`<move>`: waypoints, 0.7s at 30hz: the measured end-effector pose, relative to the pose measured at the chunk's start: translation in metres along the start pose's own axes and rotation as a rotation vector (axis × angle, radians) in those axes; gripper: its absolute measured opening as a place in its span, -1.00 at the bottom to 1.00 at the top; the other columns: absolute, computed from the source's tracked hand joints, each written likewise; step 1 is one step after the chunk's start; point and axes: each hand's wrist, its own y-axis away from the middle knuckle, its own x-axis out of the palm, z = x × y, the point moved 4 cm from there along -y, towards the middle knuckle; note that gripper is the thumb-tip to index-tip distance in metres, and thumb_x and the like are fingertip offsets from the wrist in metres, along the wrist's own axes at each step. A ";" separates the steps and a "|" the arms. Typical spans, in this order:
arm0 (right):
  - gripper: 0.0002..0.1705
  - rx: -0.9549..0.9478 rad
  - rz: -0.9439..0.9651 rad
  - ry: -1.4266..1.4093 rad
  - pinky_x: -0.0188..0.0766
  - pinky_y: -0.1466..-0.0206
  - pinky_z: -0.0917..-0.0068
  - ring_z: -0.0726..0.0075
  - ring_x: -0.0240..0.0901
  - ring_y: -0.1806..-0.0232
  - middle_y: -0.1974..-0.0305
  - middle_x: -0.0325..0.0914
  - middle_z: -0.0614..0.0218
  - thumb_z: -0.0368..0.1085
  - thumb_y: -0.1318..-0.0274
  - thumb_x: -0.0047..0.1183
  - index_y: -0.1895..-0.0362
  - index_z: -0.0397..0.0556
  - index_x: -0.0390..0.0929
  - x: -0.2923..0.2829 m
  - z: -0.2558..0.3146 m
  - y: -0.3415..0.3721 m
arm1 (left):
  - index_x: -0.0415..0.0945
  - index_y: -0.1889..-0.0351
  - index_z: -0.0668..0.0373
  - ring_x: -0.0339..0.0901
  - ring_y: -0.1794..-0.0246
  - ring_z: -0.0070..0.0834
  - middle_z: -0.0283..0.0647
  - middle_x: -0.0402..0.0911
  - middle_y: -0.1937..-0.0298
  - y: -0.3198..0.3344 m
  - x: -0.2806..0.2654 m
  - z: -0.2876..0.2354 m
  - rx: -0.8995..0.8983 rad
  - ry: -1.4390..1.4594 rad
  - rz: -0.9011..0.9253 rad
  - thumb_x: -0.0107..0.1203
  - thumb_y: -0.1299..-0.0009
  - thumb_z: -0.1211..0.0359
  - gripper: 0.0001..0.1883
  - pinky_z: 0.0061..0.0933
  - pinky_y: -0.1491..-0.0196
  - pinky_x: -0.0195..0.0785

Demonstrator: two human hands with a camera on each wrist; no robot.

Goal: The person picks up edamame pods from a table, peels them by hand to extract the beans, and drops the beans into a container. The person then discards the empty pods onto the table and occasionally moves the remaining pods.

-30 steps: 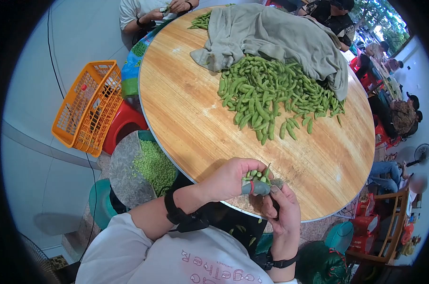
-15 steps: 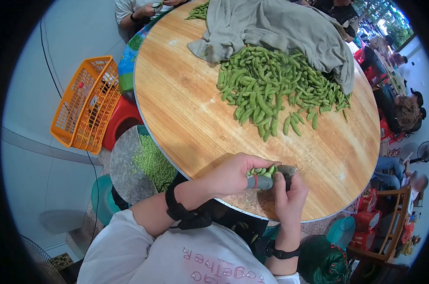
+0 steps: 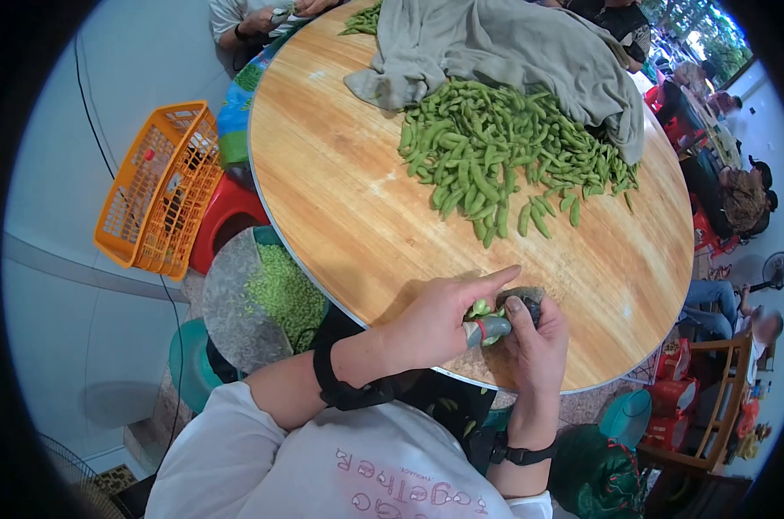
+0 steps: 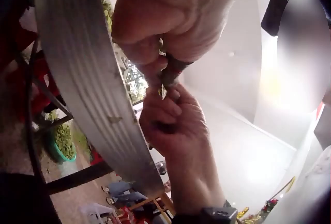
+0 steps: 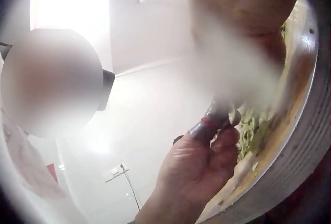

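My left hand (image 3: 428, 322) is over the near table edge, curled round several green soybeans (image 3: 480, 308), its index finger stretched out. A grey cover (image 3: 494, 326) with a red band wraps its thumb; that thumb also shows in the right wrist view. Facing it, my right hand (image 3: 541, 344) pinches at a mostly hidden green soybean pod (image 3: 499, 313), thumb against a dark, worn finger cover (image 3: 525, 297). In the left wrist view the fingertips of both hands meet. Beyond them a heap of soybean pods (image 3: 474, 169) lies on the round wooden table (image 3: 323, 182).
A grey cloth (image 3: 504, 43) covers the heap's far part. Left of the table stand a tub of shelled beans (image 3: 279, 290), a red stool (image 3: 234, 212) and an orange crate (image 3: 154, 190). Other people sit beyond the table. A teal basin (image 3: 626, 417) is at lower right.
Both hands have shifted slightly right, staying close together. The pod that stuck up from the left hand is no longer upright, and the left index finger has straightened outward.
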 end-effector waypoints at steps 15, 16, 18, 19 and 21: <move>-0.90 -0.038 -0.018 -0.287 -0.14 0.74 0.79 0.78 -0.02 0.77 0.68 0.27 0.53 -0.36 -0.16 -0.05 0.39 -0.11 0.41 0.024 -0.003 0.013 | 0.36 0.07 0.15 0.34 0.49 -0.79 -0.47 0.41 0.42 0.014 0.004 0.026 -0.089 0.682 0.125 -0.02 -0.31 0.52 -0.77 -0.76 0.49 0.15; -0.90 -0.148 -0.066 -0.155 -0.07 0.69 0.77 0.78 0.04 0.73 0.66 0.30 0.53 -0.36 -0.14 -0.02 0.39 -0.12 0.42 0.024 0.001 0.012 | 0.36 0.07 0.15 0.34 0.49 -0.79 -0.47 0.41 0.42 0.015 0.003 0.024 -0.089 0.688 0.125 -0.02 -0.31 0.52 -0.77 -0.76 0.49 0.15; -0.90 -0.256 -0.111 -0.018 0.00 0.65 0.76 0.77 0.10 0.68 0.64 0.32 0.53 -0.36 -0.12 0.00 0.40 -0.13 0.44 0.024 0.007 0.012 | 0.39 0.06 0.17 0.37 0.45 -0.78 -0.45 0.44 0.38 0.018 0.000 0.021 -0.201 0.588 0.082 0.01 -0.30 0.50 -0.76 -0.76 0.46 0.19; -0.89 -0.291 -0.136 0.134 0.07 0.59 0.74 0.74 0.15 0.63 0.62 0.34 0.53 -0.36 -0.11 0.02 0.41 -0.15 0.45 0.025 0.013 0.012 | 0.39 0.06 0.17 0.37 0.45 -0.78 -0.45 0.44 0.38 0.017 -0.002 0.024 -0.199 0.590 0.078 0.01 -0.30 0.50 -0.76 -0.76 0.46 0.19; -0.88 -0.322 -0.157 0.288 0.13 0.53 0.71 0.72 0.19 0.59 0.60 0.36 0.53 -0.37 -0.09 0.04 0.41 -0.17 0.46 0.026 0.019 0.013 | 0.40 0.03 0.21 0.40 0.43 -0.76 -0.42 0.48 0.31 0.016 -0.003 0.035 -0.281 0.606 0.109 0.04 -0.28 0.50 -0.72 -0.75 0.42 0.24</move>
